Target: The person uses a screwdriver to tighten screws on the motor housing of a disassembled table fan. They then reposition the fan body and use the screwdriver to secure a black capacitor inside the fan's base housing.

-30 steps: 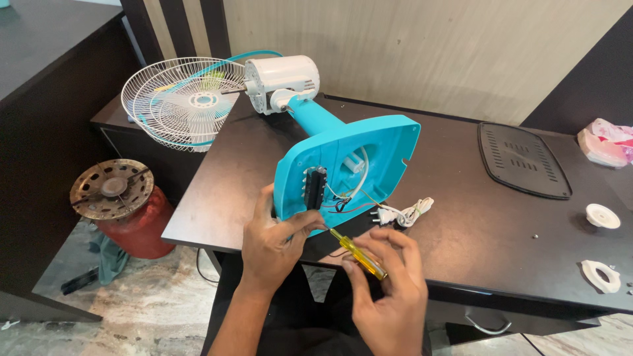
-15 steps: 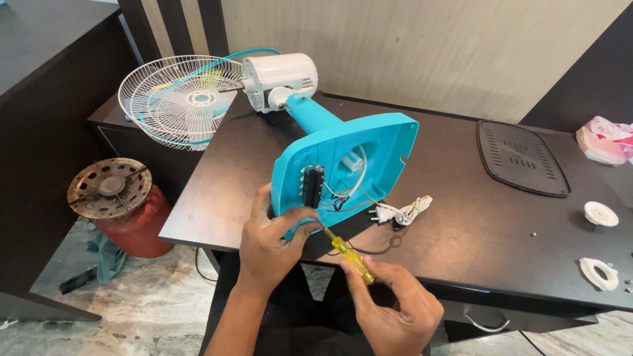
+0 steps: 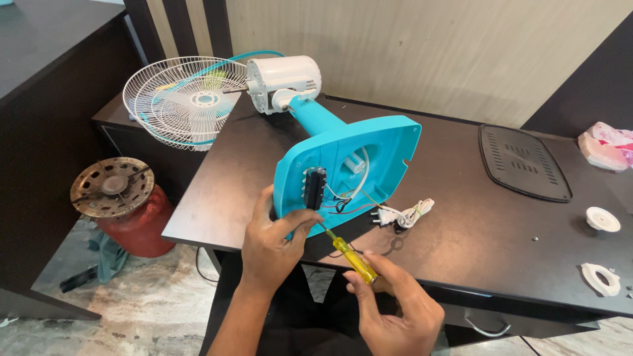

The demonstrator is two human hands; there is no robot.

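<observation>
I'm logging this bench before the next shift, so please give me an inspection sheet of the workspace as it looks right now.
Surface: dark table, glossy, mostly bare.
Job's things: teal fan base tipped up, underside open, black switch block showing; yellow screwdriver aimed at the base's lower edge.
Clutter: black base cover, two white plastic rings, pink packet.
Grippers: left hand grips the base edge; right hand holds the screwdriver.
Cables: bundled white power cord with plug; thin wires inside the base.
Surroundings: red gas cylinder on a marble floor, wire fan guard overhanging the table.
</observation>
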